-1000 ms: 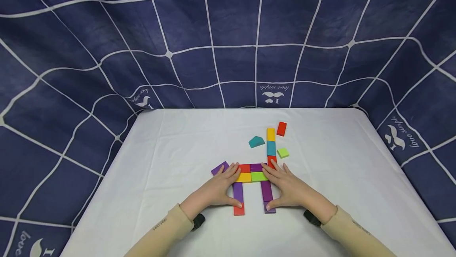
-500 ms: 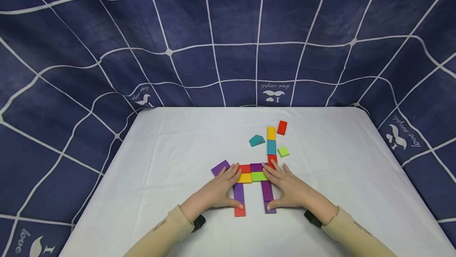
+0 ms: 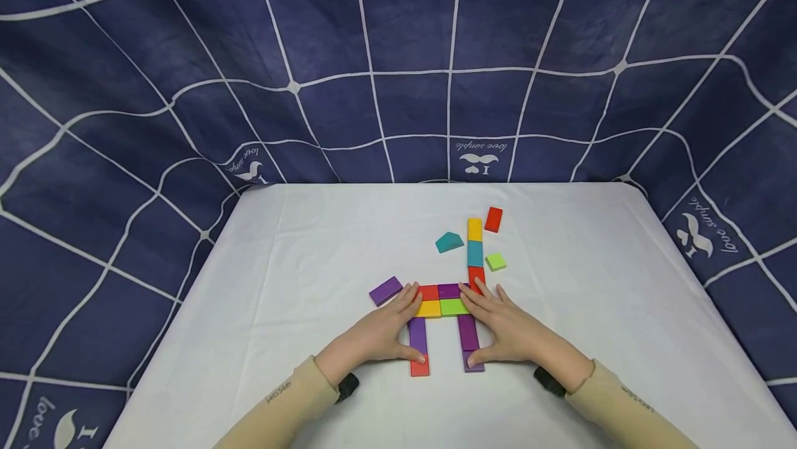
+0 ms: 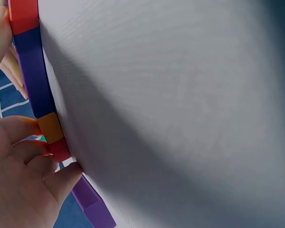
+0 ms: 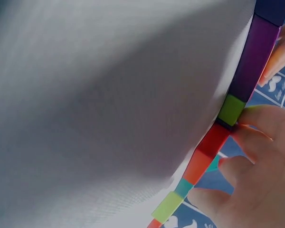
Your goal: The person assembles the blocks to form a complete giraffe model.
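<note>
Fingers extended and thumbs standing well apart from them, a person's left hand and right hand flank the green block in a flat figure of colored blocks, seen through the cameras I run from a distance. The left fingertips touch the yellow block immediately left of the green block and the red block behind it; the left thumb lies over a lower red block, adjoining a violet block in front and to the left of the green block. The right fingertips touch the green block's right end, beside the purple block directly behind it, while the right thumb rests over a dark purple block beyond the plum block in front and to the right. Behind the green block, slightly right, I see a column of a tall red block, a teal block and a far yellow block. A loose purple block lies to the green block's left; a five-sided teal block, a lime block and a loose red block lie behind it, all on the white-covered bench. Well behind the green block hangs a navy curtain with white grid lines.
</note>
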Motion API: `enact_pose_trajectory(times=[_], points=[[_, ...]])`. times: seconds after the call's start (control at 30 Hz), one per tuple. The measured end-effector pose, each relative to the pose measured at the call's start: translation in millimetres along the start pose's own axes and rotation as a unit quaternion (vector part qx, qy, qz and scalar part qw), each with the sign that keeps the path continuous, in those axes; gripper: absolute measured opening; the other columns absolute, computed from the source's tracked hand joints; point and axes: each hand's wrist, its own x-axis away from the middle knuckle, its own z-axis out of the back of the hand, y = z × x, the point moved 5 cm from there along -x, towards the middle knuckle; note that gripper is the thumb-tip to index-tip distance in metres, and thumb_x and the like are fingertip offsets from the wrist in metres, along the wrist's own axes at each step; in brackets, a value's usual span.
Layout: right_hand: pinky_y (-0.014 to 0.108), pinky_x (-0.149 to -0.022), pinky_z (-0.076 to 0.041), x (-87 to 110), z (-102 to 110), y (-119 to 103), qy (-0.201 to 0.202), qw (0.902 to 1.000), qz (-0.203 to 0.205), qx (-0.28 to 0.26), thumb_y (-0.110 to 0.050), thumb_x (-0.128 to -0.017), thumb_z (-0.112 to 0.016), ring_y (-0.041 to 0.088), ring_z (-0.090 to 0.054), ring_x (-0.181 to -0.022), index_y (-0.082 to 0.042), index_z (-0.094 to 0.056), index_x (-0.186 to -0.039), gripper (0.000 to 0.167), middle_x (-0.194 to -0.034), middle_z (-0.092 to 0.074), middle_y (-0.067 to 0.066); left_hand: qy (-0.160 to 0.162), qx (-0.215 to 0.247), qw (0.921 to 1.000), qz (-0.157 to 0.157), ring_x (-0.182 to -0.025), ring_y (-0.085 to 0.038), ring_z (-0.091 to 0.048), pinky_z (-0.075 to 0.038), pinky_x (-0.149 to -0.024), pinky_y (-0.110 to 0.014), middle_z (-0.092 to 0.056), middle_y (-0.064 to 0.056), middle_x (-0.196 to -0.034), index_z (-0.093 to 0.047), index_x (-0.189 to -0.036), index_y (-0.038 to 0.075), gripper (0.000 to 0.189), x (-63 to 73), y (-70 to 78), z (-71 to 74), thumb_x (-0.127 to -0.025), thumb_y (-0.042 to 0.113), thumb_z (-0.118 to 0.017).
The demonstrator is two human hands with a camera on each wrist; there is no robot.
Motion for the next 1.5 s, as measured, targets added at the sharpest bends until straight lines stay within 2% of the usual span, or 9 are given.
enact_pose_trajectory(times=[0.27, 0.57, 1.07, 1.5], points=[[0.068, -0.117, -0.013, -1.1, 0.3, 1.8, -0.006, 0.9999, -0.008, 0.004, -0.065, -0.068, -0.078, 0.042, -0.015, -0.151, -0.004, -0.038, -0.15, 0.109, -0.161, -0.03, 0.011, -0.003, 0.008, 1.0, -0.001, -0.154, -0.023, -0.011, -0.037, -0.116, -0.042, -0.01, -0.006, -0.167, -0.023, -0.157, 0.01, 0.11, -0.3, 0.2, 1.1, -0.075, 0.064, -0.074], [0.069, -0.117, -0.012, -0.3, -1.7, 0.9, -0.006, 0.9999, 0.002, 0.011, -0.066, -0.069, -0.077, 0.043, -0.014, -0.151, -0.005, -0.042, -0.149, 0.106, -0.162, -0.029, 0.01, 0.002, 0.018, 0.9998, -0.003, -0.154, -0.024, -0.011, -0.036, -0.116, -0.042, -0.011, -0.006, -0.167, -0.024, -0.157, 0.01, 0.11, 3.3, 0.0, -1.1, -0.074, 0.063, -0.074], [0.071, -0.115, -0.013, -0.3, 1.2, 2.6, 0.005, 0.9996, 0.014, 0.024, -0.062, -0.068, -0.079, 0.045, -0.015, -0.149, -0.001, -0.045, -0.146, 0.104, -0.16, -0.034, 0.012, 0.005, 0.024, 0.9997, -0.005, -0.154, -0.023, -0.011, -0.035, -0.117, -0.041, -0.011, -0.006, -0.167, -0.025, -0.156, 0.009, 0.111, 1.8, -0.4, 1.0, -0.073, 0.061, -0.077], [0.071, -0.115, -0.013, 1.0, 2.7, 4.8, -0.003, 0.9996, 0.016, 0.024, -0.062, -0.066, -0.079, 0.045, -0.015, -0.149, -0.002, -0.044, -0.147, 0.106, -0.16, -0.033, 0.011, 0.014, 0.025, 0.9995, -0.009, -0.154, -0.024, -0.014, -0.037, -0.116, -0.042, -0.014, -0.007, -0.167, -0.028, -0.155, 0.009, 0.11, 3.2, 0.5, -0.5, -0.072, 0.06, -0.078]])
